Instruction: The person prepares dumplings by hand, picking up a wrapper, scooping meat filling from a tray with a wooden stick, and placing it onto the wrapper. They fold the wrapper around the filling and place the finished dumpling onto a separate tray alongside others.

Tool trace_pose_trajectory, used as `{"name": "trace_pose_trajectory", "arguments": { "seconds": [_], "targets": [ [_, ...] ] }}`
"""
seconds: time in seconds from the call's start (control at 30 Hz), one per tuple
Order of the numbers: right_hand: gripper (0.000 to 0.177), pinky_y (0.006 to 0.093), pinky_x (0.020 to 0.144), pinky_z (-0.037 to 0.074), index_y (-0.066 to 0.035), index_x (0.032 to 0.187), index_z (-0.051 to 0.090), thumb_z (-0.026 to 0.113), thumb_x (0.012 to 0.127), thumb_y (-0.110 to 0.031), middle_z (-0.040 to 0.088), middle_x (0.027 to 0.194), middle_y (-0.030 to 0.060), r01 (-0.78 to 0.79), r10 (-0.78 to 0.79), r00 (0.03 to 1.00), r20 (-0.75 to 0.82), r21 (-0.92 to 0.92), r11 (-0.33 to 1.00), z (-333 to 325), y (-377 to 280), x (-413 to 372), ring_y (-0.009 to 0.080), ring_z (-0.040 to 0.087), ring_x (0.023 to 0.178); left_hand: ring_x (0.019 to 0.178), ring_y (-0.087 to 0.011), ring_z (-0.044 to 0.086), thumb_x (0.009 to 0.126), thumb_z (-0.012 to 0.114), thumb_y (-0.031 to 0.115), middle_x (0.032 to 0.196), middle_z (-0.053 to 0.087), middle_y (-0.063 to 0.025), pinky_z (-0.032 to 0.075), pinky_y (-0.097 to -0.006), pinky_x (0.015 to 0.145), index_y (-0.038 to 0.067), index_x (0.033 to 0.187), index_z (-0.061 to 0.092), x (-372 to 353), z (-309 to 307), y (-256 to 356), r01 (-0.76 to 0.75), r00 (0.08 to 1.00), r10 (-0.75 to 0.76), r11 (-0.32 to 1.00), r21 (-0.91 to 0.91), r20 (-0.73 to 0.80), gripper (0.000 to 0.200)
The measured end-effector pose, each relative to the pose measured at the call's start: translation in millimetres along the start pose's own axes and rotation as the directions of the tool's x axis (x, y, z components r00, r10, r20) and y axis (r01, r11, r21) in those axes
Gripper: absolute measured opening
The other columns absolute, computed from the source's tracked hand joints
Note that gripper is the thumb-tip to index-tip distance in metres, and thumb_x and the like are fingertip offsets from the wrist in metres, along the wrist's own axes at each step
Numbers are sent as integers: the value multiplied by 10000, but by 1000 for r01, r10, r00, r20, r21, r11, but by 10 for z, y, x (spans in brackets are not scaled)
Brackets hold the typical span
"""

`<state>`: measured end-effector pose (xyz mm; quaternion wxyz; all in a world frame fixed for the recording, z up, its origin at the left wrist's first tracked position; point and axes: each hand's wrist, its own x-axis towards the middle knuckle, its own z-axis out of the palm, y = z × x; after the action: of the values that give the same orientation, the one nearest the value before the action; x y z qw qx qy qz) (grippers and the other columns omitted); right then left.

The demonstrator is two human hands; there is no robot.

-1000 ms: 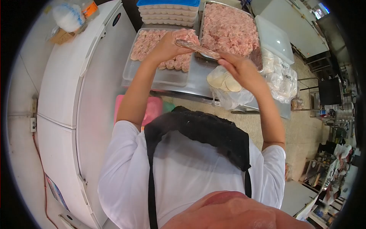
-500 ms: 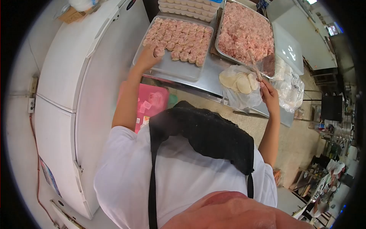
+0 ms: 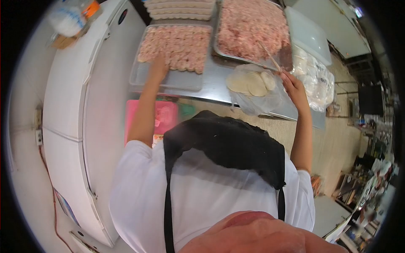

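Note:
My left hand (image 3: 158, 69) reaches into a clear plastic tray (image 3: 181, 83), at the lower left end of its rows of open-topped meat dumplings (image 3: 185, 46). Its fingers are closed on a dumpling beside the last row; blur partly hides them. In my right hand (image 3: 293, 86) is a thin, pale spatula (image 3: 270, 55), gripped by its end. The spatula's tip points into a large metal tray (image 3: 236, 58) of pink ground meat (image 3: 253, 29). Just left of that hand, round dough wrappers (image 3: 251, 82) lie on an open plastic bag (image 3: 253, 103).
Stacked trays of dumplings (image 3: 181, 9) stand behind the dumpling tray. Bagged wrapper packs (image 3: 312, 80) and a clear plastic lid (image 3: 306, 36) are at the right of the metal table (image 3: 217, 86). A pink container (image 3: 166, 114) sits below the table's front edge. A white refrigerator (image 3: 67, 92) stands at left.
My left hand has carried the dumpling to the end of the front row and lowered it there. My right hand still holds the spatula at the meat. The camera view has shifted slightly.

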<state>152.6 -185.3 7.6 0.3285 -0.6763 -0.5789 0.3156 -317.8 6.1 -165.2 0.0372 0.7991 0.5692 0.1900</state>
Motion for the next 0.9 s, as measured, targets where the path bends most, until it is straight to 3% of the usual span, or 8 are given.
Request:
{"name": "trace_pose_trajectory", "arguments": {
  "seconds": [0.2, 0.27, 0.33, 0.4, 0.53, 0.73, 0.83, 0.9],
  "targets": [
    [369, 444, 706, 483, -73, 910, 683, 488, 931, -386, 649, 811, 182, 157, -80, 986, 145, -671, 724, -677, 168, 506, 392, 602, 803, 1127, -366, 515, 766, 624, 128, 1186, 553, -226, 404, -416, 978, 0, 1197, 527, -25, -860, 769, -41, 967, 57, 997, -69, 249, 460],
    [347, 453, 682, 479, -66, 828, 669, 507, 918, -359, 641, 778, 170, 255, -146, 967, 210, -799, 545, -906, 206, 741, 356, 618, 779, 1076, -357, 542, 763, 613, 100, 1130, 587, -192, 420, -412, 951, 15, 1112, 587, 35, -846, 1181, -75, 988, 79, 997, -33, 133, 360],
    [329, 457, 659, 482, -58, 761, 649, 523, 901, -328, 637, 757, 161, 304, -269, 941, 208, -868, 392, -1027, 313, 1025, 337, 630, 761, 994, -350, 564, 771, 593, 70, 1029, 610, -161, 440, -412, 900, 13, 1013, 619, 113, -816, 1910, -324, 945, 318, 888, -327, -74, 250],
    [310, 455, 636, 494, -51, 709, 623, 537, 879, -294, 639, 746, 155, 294, -466, 875, 133, -910, 292, -993, 406, 1313, 335, 637, 751, 963, -347, 566, 783, 583, 70, 1001, 606, -150, 444, -415, 883, 24, 1015, 623, 112, -647, 2678, -331, 916, 401, 754, -567, -2, 240],
    [107, 413, 597, 523, -79, 696, 669, 574, 720, -123, 660, 756, 147, 456, -547, 806, 226, -826, 332, -605, 672, 1453, 304, 660, 719, 1039, -324, 546, 790, 621, 96, 1045, 598, -132, 438, -396, 912, 61, 1027, 627, 3, 294, 3564, -395, 822, 566, 653, -647, 70, 239],
    [131, 417, 597, 526, -61, 707, 673, 572, 751, -132, 657, 726, 137, 614, -428, 778, 460, -702, 360, -593, 802, 973, 308, 663, 691, 1036, -312, 545, 813, 621, 118, 1055, 600, -115, 425, -380, 927, 50, 993, 651, -2, 735, 3552, -397, 872, 484, 788, -471, 75, 195],
    [166, 402, 585, 517, -62, 706, 659, 567, 797, -166, 647, 705, 123, 609, -354, 787, 505, -727, 316, -883, 559, 952, 302, 660, 693, 1021, -290, 564, 849, 592, 180, 1009, 624, -117, 425, -391, 942, 50, 937, 669, 3, 603, 3441, -234, 937, 347, 729, -643, 52, 175],
    [162, 397, 574, 514, -69, 685, 660, 572, 790, -154, 643, 687, 120, 571, -393, 804, 448, -766, 296, -1134, 429, 1090, 300, 659, 689, 1017, -238, 592, 890, 572, 177, 1018, 636, -85, 465, -368, 897, 43, 968, 660, 21, 418, 3359, 87, 970, 136, 581, -810, 201, 178]
  ]
}}
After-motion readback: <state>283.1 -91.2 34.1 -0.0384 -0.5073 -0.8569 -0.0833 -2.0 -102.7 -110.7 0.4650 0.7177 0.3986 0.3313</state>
